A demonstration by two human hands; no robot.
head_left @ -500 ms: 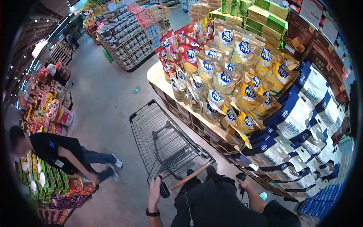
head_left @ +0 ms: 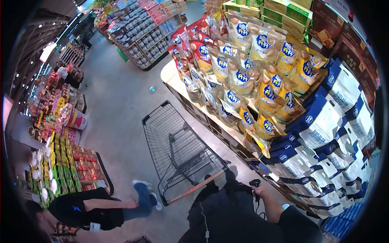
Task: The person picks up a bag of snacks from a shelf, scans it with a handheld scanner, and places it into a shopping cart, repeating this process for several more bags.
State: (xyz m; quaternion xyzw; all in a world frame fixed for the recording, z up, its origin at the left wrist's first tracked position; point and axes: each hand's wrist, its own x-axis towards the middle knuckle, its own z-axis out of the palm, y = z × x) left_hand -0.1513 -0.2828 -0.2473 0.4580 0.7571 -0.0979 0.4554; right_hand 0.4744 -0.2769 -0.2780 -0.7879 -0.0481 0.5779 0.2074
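Observation:
My right hand point(head_left: 262, 192) is closed around a small black handheld device point(head_left: 255, 183) with a dark cable hanging from it, at my right side. What the device is, I cannot make out. Out of view is my left hand. Directly in front of my body stands a wire shopping cart point(head_left: 161, 139), its basket showing no goods. The cart's orange-brown handle bar point(head_left: 196, 187) runs close to my dark clothing, and no hand is on it. Right of the cart, snack pouches point(head_left: 222, 65) in red, cream and yellow stand packed on a wooden display table point(head_left: 172, 74).
White and blue carton packs point(head_left: 318, 129) are stacked along my right. At lower left a person in a black shirt point(head_left: 101, 208) walks close beside the cart. Snack shelves point(head_left: 60, 170) line the left, and a shelf of jars point(head_left: 139, 40) stands ahead across the grey floor point(head_left: 115, 121).
My left hand, earlier beside the cart handle with a dark object in it, has left the view. The person at left has come nearer, toward the bottom of the view. My right hand keeps its device.

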